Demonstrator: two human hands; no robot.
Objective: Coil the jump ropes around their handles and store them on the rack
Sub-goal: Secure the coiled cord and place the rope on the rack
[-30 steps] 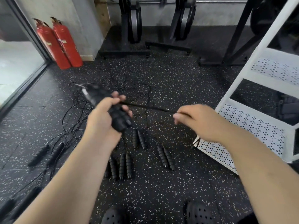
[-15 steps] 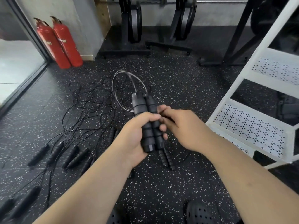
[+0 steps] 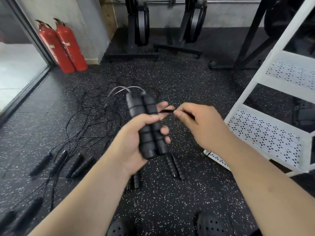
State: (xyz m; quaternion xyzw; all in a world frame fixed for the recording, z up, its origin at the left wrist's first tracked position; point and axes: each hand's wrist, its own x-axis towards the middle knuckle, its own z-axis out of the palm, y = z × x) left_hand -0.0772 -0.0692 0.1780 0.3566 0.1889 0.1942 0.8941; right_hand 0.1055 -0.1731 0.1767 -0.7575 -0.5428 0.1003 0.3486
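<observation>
Speckled gym floor (image 3: 170, 201), two red extinguishers (image 3: 71, 46), one white rack (image 3: 265, 133). Left grip (image 3: 131, 142) holds two handles (image 3: 146, 120); right grip (image 3: 202, 125) pinches their rope (image 3: 167, 111).

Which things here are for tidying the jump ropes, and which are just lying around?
For the job: paired handles in the left hand; rope pinched by the right hand; loose jump ropes on the floor; white rack.
Just lying about: two red fire extinguishers; black exercise machines.
</observation>
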